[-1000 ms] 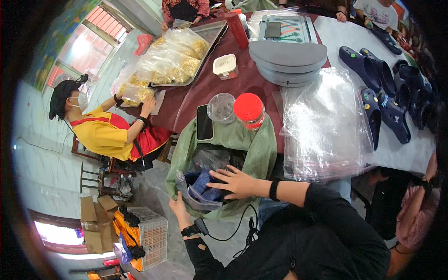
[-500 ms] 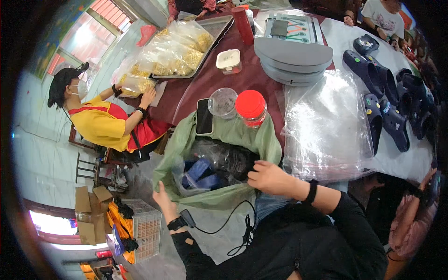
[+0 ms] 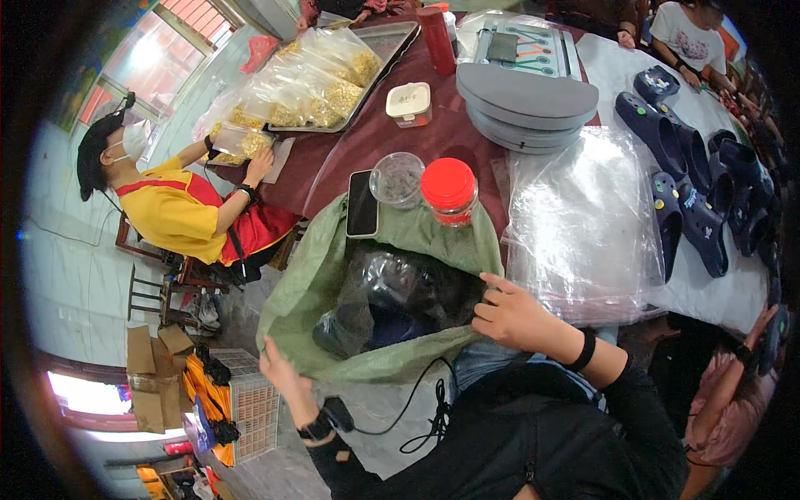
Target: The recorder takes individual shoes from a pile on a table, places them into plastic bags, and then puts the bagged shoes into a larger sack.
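A green woven sack (image 3: 292,292) hangs open in front of me, its far edge lying on the table. My left hand (image 3: 285,373) is closed on its lower left rim. On the right rim, the curled fingers of my right hand (image 3: 518,318) grip the sack, the index finger reaching along the edge. Down in the sack lies clear plastic (image 3: 387,271) around black and dark blue items, whose kind I cannot make out. A phone (image 3: 362,205), a clear round tub (image 3: 396,180) and a red-lidded jar (image 3: 448,192) stand just past the far rim.
Clear plastic bags (image 3: 575,225) and dark blue clogs (image 3: 700,217) lie to the right. Behind stand grey curved pieces (image 3: 525,96) and a tray (image 3: 387,58) of filled bags. At left a co-worker (image 3: 175,200) handles a bag. A crate (image 3: 254,408) stands on the floor.
My hands have moved apart, left hand outward and down, right hand outward to the right. The sack's mouth is stretched wider, and the blue item inside shows less.
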### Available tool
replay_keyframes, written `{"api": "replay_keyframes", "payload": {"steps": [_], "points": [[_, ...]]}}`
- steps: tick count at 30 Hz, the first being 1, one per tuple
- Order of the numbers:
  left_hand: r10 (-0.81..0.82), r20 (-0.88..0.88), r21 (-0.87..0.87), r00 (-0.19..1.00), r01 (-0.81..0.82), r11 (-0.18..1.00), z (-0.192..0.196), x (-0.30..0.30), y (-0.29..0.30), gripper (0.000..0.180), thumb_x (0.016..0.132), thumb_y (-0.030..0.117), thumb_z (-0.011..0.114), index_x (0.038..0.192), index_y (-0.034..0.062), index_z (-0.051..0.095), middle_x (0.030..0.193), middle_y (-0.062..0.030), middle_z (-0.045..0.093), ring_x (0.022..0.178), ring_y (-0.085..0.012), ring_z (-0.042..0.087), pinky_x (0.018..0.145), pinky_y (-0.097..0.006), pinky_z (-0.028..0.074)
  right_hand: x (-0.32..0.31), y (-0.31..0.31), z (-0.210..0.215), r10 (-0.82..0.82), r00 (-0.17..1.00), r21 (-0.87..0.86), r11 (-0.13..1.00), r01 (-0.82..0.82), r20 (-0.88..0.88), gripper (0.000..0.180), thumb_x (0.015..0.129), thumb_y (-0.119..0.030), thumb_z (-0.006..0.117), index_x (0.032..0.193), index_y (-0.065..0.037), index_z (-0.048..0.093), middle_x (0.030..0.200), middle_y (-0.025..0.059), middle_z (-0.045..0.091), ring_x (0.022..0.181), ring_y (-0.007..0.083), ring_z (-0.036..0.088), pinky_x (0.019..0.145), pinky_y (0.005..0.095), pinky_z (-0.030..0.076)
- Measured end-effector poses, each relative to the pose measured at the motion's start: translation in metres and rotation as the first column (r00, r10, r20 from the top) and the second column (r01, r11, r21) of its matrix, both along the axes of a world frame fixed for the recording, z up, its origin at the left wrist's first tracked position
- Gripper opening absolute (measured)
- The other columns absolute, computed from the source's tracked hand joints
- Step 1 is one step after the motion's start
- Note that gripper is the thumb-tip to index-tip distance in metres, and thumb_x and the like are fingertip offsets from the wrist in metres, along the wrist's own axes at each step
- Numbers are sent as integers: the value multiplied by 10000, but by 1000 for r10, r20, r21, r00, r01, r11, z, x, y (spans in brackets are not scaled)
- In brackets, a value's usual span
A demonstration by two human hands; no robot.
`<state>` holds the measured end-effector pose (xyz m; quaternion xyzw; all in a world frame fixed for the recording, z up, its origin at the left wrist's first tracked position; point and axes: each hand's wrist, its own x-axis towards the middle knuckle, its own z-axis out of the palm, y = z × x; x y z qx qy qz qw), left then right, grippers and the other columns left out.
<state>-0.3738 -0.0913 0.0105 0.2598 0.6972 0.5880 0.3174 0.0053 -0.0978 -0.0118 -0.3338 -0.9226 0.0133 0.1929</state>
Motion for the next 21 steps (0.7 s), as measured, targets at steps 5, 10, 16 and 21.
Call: {"api": "replay_keyframes", "payload": {"steps": [5, 10, 16, 21], "points": [[-32, -381, -163, 924, -33, 986, -13, -16, -20, 468, 926, 351, 550, 958, -116, 551, 834, -180, 612, 745, -226, 575, 654, -362, 463, 3, 2, -5, 7, 999, -54, 998, -9, -45, 31, 660, -113, 587, 680, -119, 565, 675, 5, 493, 752, 185, 551, 1076, 452, 321], [-420, -540, -642, 730, -34, 766, -36, -31, -14, 454, 922, 363, 548, 950, -89, 577, 925, -171, 591, 774, -209, 528, 736, -327, 430, 3, -4, -9, 4, 999, -90, 996, 0, 46, 42, 679, -134, 583, 658, -126, 547, 663, 1, 480, 741, 179, 544, 1077, 451, 318], [161, -376, 88, 912, -138, 987, -27, -2, -34, 488, 951, 322, 498, 808, -140, 560, 672, -235, 554, 652, -253, 564, 627, -415, 432, 10, -14, -9, 133, 991, -77, 988, -134, -19, 48, 680, -140, 583, 670, -120, 541, 681, 6, 519, 762, 184, 563, 1085, 464, 307], [-347, -729, -440, 590, -16, 898, -52, -38, -31, 442, 932, 305, 522, 807, -113, 587, 658, -234, 579, 653, -340, 594, 620, -448, 444, 10, -4, -18, 80, 996, -96, 992, -82, -30, 45, 676, -116, 565, 648, -110, 530, 641, 17, 491, 717, 204, 553, 1077, 463, 317]]}}
